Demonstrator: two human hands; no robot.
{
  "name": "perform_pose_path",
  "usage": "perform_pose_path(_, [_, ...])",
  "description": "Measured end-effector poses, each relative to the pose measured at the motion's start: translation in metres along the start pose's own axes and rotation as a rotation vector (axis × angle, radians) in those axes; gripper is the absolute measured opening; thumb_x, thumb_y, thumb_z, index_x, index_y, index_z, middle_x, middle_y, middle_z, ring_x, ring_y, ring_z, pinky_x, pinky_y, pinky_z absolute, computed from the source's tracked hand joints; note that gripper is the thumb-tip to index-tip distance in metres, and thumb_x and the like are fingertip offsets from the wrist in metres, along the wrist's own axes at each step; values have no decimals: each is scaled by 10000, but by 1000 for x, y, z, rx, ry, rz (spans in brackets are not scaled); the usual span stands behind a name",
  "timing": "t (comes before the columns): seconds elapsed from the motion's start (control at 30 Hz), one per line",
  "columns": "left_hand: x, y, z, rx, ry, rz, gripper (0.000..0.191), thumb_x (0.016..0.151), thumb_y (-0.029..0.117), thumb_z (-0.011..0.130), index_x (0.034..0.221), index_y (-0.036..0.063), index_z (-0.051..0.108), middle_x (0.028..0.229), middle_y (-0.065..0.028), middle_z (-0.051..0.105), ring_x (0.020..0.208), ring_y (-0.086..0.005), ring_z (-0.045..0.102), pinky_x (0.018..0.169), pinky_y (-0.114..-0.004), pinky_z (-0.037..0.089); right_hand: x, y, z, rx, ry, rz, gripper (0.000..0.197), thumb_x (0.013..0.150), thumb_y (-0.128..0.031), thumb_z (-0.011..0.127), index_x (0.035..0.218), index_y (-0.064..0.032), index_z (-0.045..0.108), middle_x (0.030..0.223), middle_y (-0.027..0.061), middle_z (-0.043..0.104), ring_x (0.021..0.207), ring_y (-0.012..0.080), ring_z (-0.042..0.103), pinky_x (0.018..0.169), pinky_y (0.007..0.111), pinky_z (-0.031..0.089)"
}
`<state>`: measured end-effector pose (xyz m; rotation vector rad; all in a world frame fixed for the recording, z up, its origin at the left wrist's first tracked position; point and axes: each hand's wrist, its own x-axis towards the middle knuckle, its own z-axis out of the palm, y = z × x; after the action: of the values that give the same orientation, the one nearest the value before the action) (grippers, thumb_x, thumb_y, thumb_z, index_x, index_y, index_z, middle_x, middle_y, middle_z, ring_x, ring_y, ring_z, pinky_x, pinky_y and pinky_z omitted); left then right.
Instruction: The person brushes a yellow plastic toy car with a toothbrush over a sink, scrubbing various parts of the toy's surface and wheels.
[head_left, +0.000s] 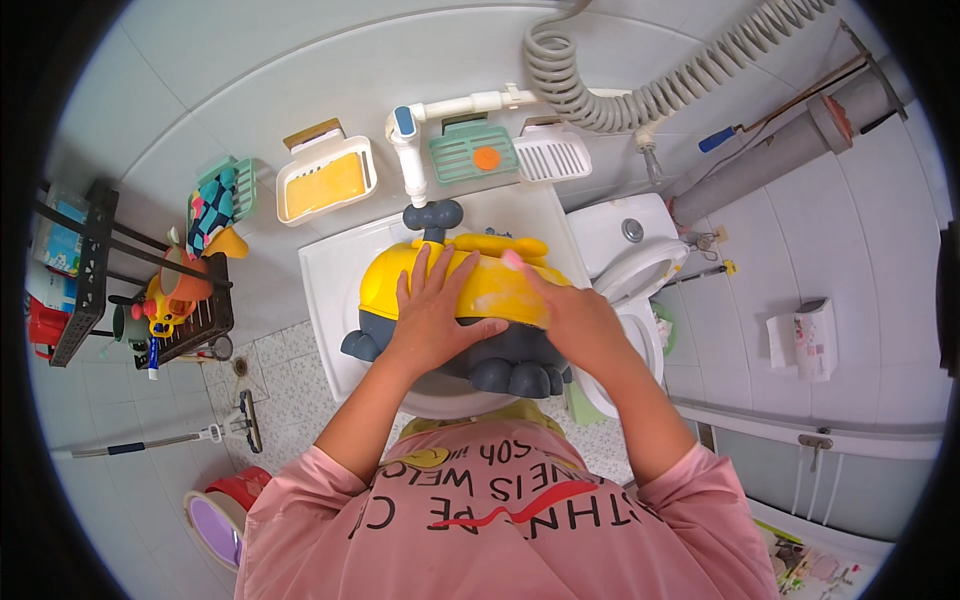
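Observation:
A yellow and dark grey plastic article (377, 289) with rounded feet and a knobbed stalk rests across a white washbasin (321, 259). Whitish suds or smears mark its yellow top. My left hand (435, 319) lies spread on the yellow part, fingers apart, thumb over the grey lower part. Above the right side of the top, my right hand (589, 330) is closed around something with a small pink tip (513, 259) that meets the yellow surface. Most of that held thing is hidden by my fingers; it looks like a small brush.
A white pipe tap (411, 169) comes down close behind the stalk. Wall soap dishes hold a yellow bar (328, 186) and an orange disc (487, 158). A toilet (619, 229) with raised lid stands at right, a black rack (187, 330) at left. A coiled grey hose (600, 97) hangs above.

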<state>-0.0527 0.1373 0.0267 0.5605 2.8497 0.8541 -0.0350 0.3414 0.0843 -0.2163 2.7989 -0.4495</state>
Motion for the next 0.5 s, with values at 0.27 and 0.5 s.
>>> perform_pose_path(0.27, [6,2,1,-7,-39,6,932,706,602,718,1442,144,376,1527,-144,276,1445,-361,130,1122,-594,122,6,-18,24,137,108,-41,798,788,-70,551,1479,-358,276,847,198,661,775,395,647,731,503,512])
perform_pose_path(0.5, [2,0,-1,-2,1,-8,973,706,561,741,1446,70,346,1497,-152,328,1415,-402,189,1120,-530,179,-11,7,4,48,14,62,774,799,-80,552,1477,-342,287,794,193,656,779,399,647,729,511,507])
